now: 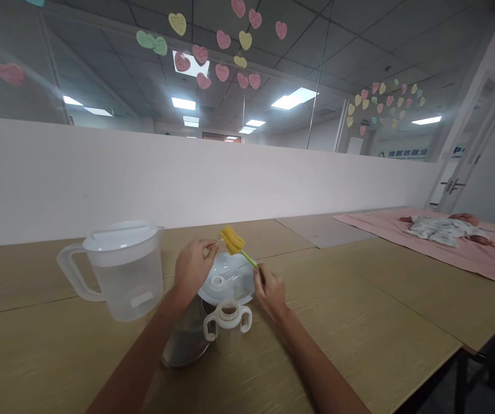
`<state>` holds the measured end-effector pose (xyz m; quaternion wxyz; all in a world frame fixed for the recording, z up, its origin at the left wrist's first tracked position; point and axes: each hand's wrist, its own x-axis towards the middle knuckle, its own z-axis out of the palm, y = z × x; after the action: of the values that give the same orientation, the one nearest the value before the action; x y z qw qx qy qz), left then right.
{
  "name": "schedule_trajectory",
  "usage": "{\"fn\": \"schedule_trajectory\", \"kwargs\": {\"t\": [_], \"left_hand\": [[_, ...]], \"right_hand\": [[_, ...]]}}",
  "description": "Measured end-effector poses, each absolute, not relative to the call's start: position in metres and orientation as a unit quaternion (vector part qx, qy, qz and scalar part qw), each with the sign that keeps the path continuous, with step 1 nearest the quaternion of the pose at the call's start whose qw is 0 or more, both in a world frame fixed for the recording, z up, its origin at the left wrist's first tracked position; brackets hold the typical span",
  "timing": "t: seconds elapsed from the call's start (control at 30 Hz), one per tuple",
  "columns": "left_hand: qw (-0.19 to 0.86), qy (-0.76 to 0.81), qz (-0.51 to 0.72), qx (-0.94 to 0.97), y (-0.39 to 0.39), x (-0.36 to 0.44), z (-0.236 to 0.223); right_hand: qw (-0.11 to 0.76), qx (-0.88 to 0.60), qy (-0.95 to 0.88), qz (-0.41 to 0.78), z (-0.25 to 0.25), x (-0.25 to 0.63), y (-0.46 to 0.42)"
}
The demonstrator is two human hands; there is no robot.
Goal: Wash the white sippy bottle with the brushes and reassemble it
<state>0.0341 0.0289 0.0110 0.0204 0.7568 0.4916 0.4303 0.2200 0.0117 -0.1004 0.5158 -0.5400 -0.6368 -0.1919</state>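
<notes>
My right hand (270, 290) grips the green handle of a bottle brush with a yellow sponge head (232, 240). Fingers pinched, my left hand (193, 265) holds a small clear piece against the sponge's left side; its kind is hard to make out. Below both hands is a white bowl (204, 294) with a white ring (217, 282) and clear parts in it. In front of the bowl stands an uncapped baby bottle (229, 323) with two white side handles. A metal container (185, 339) sits left of the bottle, partly covered by my left arm.
At left stands a lidded translucent pitcher (129, 276) holding clear liquid. Far right, a baby doll (440, 229) in patterned clothes lies on a pink cloth (377, 221). A white wall (187, 184) with glass above it runs behind the wooden table (338, 322).
</notes>
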Motion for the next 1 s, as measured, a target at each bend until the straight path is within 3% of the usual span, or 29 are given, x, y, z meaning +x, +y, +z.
{"fn": "schedule_trajectory", "kwargs": {"t": [0.13, 0.33, 0.53, 0.7, 0.83, 1.0], "left_hand": [[-0.028, 0.501, 0.436, 0.747, 0.029, 0.033, 0.01], [0.009, 0.497, 0.469, 0.73, 0.029, 0.03, 0.012], [0.039, 0.512, 0.474, 0.715, 0.029, 0.028, 0.015], [0.055, 0.529, 0.428, 0.731, 0.027, 0.029, 0.019], [0.158, 0.505, 0.453, 0.718, 0.034, 0.028, 0.016], [0.457, 0.404, 0.548, 0.573, 0.04, 0.029, 0.015]], "right_hand": [[0.512, -0.542, -0.641, -0.181, -0.1, 0.218, 0.011], [0.5, -0.554, -0.649, -0.146, -0.099, 0.221, 0.012], [0.573, -0.543, -0.587, -0.181, -0.097, 0.223, 0.008], [0.498, -0.499, -0.675, -0.218, -0.1, 0.221, 0.009], [0.522, -0.511, -0.65, -0.212, -0.1, 0.219, 0.009], [0.551, -0.498, -0.642, -0.191, -0.098, 0.215, 0.005]]}}
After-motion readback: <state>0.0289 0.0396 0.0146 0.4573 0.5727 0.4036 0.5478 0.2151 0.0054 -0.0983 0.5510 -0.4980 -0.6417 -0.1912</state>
